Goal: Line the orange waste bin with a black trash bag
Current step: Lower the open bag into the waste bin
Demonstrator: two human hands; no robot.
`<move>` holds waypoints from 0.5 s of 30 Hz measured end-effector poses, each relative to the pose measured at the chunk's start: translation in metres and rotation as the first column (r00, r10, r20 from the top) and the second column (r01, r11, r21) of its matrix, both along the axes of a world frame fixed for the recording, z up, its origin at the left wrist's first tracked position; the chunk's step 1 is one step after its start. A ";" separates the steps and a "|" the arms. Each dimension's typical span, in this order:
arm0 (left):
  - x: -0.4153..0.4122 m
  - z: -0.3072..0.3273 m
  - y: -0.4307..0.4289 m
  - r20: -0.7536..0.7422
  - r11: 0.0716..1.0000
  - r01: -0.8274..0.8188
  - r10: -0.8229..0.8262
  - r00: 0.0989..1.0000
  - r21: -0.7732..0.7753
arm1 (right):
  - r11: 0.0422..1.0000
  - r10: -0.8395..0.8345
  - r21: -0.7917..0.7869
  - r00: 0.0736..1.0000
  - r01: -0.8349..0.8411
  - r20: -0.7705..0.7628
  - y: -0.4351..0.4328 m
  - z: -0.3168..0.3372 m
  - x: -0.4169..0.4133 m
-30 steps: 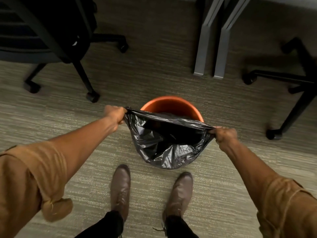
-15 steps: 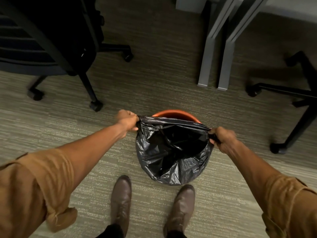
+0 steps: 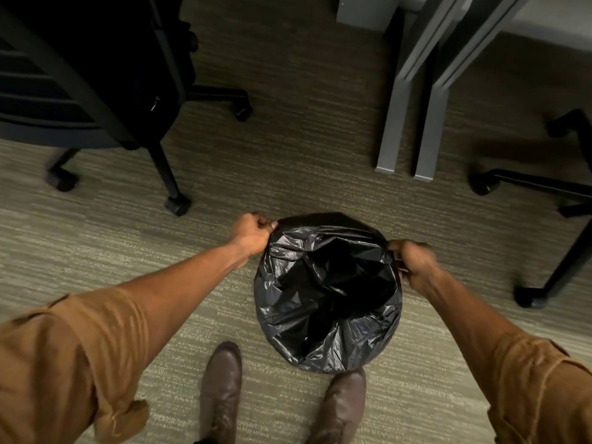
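Observation:
A black trash bag (image 3: 326, 302) is stretched wide on the carpet just ahead of my feet, its mouth open toward me. It covers the orange waste bin completely, so no orange shows. My left hand (image 3: 253, 232) is closed on the bag's rim at its left side. At the right side my right hand (image 3: 416, 264) grips the rim as well. The bag's crinkled plastic hangs down around the bin's outside at the front.
A black office chair (image 3: 96, 91) with castors stands at the back left. Two grey desk legs (image 3: 410, 107) rise behind the bin. Another chair base (image 3: 551, 200) spreads at the right. My brown shoes (image 3: 221, 389) stand close before the bin.
The bag's mouth has been drawn back over the bin's far rim. The orange rim, visible earlier, is now hidden. Both hands moved away from me and stayed on the rim.

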State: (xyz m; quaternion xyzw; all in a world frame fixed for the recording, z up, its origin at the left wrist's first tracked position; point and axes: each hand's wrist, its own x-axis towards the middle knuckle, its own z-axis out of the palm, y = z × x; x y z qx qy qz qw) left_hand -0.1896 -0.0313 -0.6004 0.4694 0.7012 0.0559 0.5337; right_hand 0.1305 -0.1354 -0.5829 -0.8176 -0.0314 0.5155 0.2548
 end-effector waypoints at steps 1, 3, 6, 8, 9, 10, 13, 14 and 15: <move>-0.001 -0.005 0.000 -0.015 1.000 0.002 -0.002 1.000 -0.007 | 1.000 -0.015 -0.010 1.000 0.015 -0.010 0.002 -0.003 0.001; -0.004 -0.014 0.000 -0.069 0.999 0.044 -0.045 0.997 -0.009 | 0.998 -0.056 -0.026 0.998 0.055 -0.012 0.003 -0.011 0.003; -0.012 -0.028 -0.002 -0.209 0.969 0.246 -0.247 0.946 -0.030 | 0.996 -0.037 -0.081 0.999 0.040 0.038 0.000 -0.030 0.002; -0.016 -0.035 -0.003 -0.312 0.915 0.399 -0.397 0.863 -0.058 | 0.990 0.022 -0.140 0.997 -0.011 0.074 -0.002 -0.035 0.000; -0.018 -0.034 -0.004 -0.376 0.866 0.495 -0.482 0.791 -0.069 | 0.987 0.045 -0.158 0.995 -0.031 0.085 -0.005 -0.042 0.001; -0.020 -0.033 -0.005 -0.436 0.816 0.573 -0.544 0.717 -0.077 | 0.987 0.047 -0.160 0.995 -0.031 0.092 -0.006 -0.046 0.000; -0.019 -0.025 -0.001 -0.524 0.811 0.585 -0.510 0.682 -0.028 | 0.990 -0.021 -0.138 0.999 0.026 0.040 -0.011 -0.047 0.001; -0.017 -0.023 0.001 -0.505 0.853 0.522 -0.449 0.737 0.004 | 0.991 -0.044 -0.131 0.999 0.040 -0.028 -0.013 -0.049 0.004; -0.015 -0.020 0.003 -0.438 0.904 0.427 -0.372 0.818 0.029 | 0.992 -0.053 -0.118 0.996 0.044 -0.078 -0.014 -0.048 0.005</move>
